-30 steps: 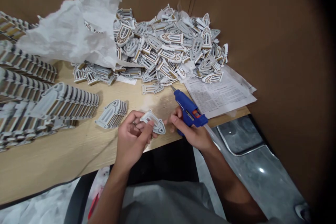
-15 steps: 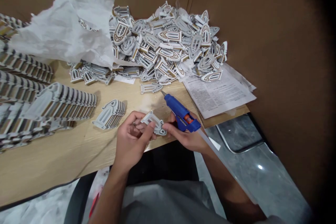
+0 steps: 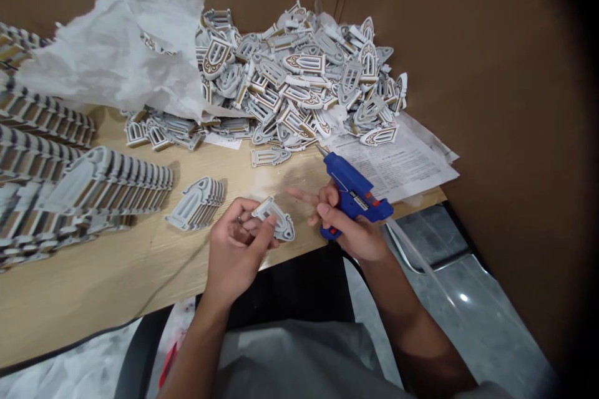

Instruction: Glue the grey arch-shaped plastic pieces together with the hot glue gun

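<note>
My left hand [image 3: 241,246] pinches a small white-grey arched window-shaped piece [image 3: 282,224] between thumb and fingers, over the table's front edge. To its right, my right hand [image 3: 349,224] is wrapped round a blue hot glue gun [image 3: 353,186], its index finger stretched out toward the left. The gun's nozzle points up and left, and a clear glue stick [image 3: 425,265] trails from its back end. One loose arched piece [image 3: 270,156] lies flat on the table beyond my hands. A short row of nested arched pieces [image 3: 196,202] stands left of my left hand.
A big heap of arched pieces [image 3: 304,81] covers the back of the wooden table [image 3: 107,287]. Long stacked rows [image 3: 116,177] fill the left side. Crumpled white paper [image 3: 116,56] lies behind them, and printed sheets [image 3: 393,168] are at the right edge.
My right hand has let go of the arched piece's tip and moved right with the glue gun, its index finger now extended. My left hand stays almost in place with the piece.
</note>
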The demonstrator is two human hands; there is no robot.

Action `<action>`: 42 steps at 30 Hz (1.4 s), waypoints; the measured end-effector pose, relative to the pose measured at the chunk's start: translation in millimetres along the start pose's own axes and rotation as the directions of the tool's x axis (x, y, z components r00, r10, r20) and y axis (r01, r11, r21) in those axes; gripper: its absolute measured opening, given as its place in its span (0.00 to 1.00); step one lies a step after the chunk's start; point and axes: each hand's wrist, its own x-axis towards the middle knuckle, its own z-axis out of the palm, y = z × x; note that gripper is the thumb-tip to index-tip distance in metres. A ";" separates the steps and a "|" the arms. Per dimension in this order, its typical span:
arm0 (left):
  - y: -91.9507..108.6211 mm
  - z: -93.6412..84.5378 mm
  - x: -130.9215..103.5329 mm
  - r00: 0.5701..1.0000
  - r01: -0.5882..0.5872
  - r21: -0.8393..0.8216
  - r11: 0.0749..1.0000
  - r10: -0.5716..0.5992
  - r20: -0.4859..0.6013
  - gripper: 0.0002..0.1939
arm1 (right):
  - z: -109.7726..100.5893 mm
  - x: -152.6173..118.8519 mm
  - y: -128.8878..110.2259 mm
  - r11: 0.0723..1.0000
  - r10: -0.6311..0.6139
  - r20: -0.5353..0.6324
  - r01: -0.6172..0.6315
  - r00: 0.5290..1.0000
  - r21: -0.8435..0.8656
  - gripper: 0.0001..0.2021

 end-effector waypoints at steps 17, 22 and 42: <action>-10.8 -14.6 -2.6 0.999 -0.020 -0.069 0.997 0.023 0.033 0.16 | 2.9 -8.9 0.5 0.980 0.089 0.071 -0.074 0.994 -0.186 0.12; -11.0 -16.4 -3.9 0.998 -0.017 -0.080 0.997 0.022 0.059 0.17 | 10.0 -5.8 -2.4 0.935 0.056 0.027 -0.044 0.998 -0.351 0.15; 14.0 -17.4 -31.1 0.838 -0.520 0.614 0.593 0.494 0.232 0.20 | -4.4 -5.2 5.7 0.979 0.130 0.101 -0.111 0.986 -0.170 0.17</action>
